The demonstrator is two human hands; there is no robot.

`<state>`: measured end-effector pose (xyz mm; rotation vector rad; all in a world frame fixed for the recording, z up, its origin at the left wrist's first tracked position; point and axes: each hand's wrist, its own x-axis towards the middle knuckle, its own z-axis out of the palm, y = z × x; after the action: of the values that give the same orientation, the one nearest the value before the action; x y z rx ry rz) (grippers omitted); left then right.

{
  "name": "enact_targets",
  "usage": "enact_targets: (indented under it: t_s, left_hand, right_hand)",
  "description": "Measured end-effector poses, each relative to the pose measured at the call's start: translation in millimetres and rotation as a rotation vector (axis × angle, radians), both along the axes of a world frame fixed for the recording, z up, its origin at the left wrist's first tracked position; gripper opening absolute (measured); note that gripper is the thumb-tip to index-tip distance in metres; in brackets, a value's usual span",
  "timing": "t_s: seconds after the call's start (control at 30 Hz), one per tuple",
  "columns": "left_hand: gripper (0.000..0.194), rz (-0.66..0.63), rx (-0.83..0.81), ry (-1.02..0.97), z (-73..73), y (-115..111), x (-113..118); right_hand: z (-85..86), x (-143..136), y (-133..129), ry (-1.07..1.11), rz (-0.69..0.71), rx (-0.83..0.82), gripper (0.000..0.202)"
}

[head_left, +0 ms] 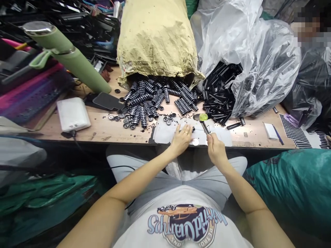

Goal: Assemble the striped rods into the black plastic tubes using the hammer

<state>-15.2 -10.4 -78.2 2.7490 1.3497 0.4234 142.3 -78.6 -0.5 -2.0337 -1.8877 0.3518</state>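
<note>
In my right hand (216,148), the fingers are wrapped round the handle of a small hammer with a yellow-green face on its head (203,117). The hammer head is over the white mat (165,132) at the table's front edge. My left hand (181,138) rests low on this mat, fingers bent over a small black part (193,128). Only an end of that part shows; the fingers cover the rest. Behind the hands lie ribbed black-and-silver rollers (143,117) in a heap, with loose round caps (169,119) near them.
A yellow sack (157,38) opens toward the rollers. Black tubular parts (219,93) spill from a clear plastic bag (266,69). To the left stand a green bottle (77,62) and a white box (73,113) with a cable. A green sack (297,193) is at the right.
</note>
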Motion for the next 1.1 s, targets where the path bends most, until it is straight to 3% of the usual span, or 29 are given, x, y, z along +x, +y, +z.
enact_targets:
  t_s: [0.1, 0.27, 0.4, 0.5, 0.57, 0.67, 0.73, 0.8, 0.87, 0.97, 1.1]
  left_hand:
    - [0.061, -0.002, -0.025, 0.019, -1.2, -7.2, 12.4]
    - [0.056, -0.027, -0.025, 0.029, -3.2, -1.7, 14.1]
    - [0.040, 0.037, -0.119, -0.004, 7.0, 0.6, 13.9]
    - [0.031, -0.041, -0.189, -0.088, 20.6, 9.2, 10.2]
    - [0.034, 0.030, -0.195, -0.209, 28.1, 33.2, 2.1]
    - [0.035, 0.470, -0.100, -0.415, 30.9, 97.7, -14.9]
    - [0.034, 0.688, -0.075, -0.485, 26.9, 142.9, -23.5]
    - [0.032, 0.787, -0.115, -0.497, 21.3, 174.9, -26.8]
    - [0.033, 0.819, -0.148, -0.482, 17.5, 188.3, -26.4]
    - [0.035, 0.780, -0.122, -0.459, 20.4, 177.5, -29.8]
    - [0.037, 0.493, -0.043, -0.464, 38.4, 130.5, -55.7]
  right_hand:
    - [9.9, -21.6, -2.7, 0.040, 0.099, 0.022, 0.043]
    - [-1.5, -44.6, 3.3, -0.198, 0.277, -0.302, 0.036]
    - [-3.5, -24.2, 11.6, -0.175, 0.148, -0.197, 0.036]
    - [-9.8, 7.1, 17.5, -0.199, -0.003, -0.105, 0.034]
    - [-20.7, 28.2, 20.2, -0.249, -0.068, -0.084, 0.033]
    - [-40.8, 49.2, 23.2, -0.326, -0.104, -0.053, 0.033]
    - [-50.1, 54.1, 27.1, -0.337, -0.089, 0.013, 0.032]
    - [-53.4, 54.2, 34.8, -0.305, -0.064, 0.101, 0.031]
    - [-51.7, 53.5, 46.5, -0.260, -0.046, 0.166, 0.030]
    - [-45.8, 57.3, 70.7, -0.218, -0.017, 0.201, 0.028]
    - [-40.7, 73.0, 112.6, -0.253, -0.036, 0.254, 0.028]
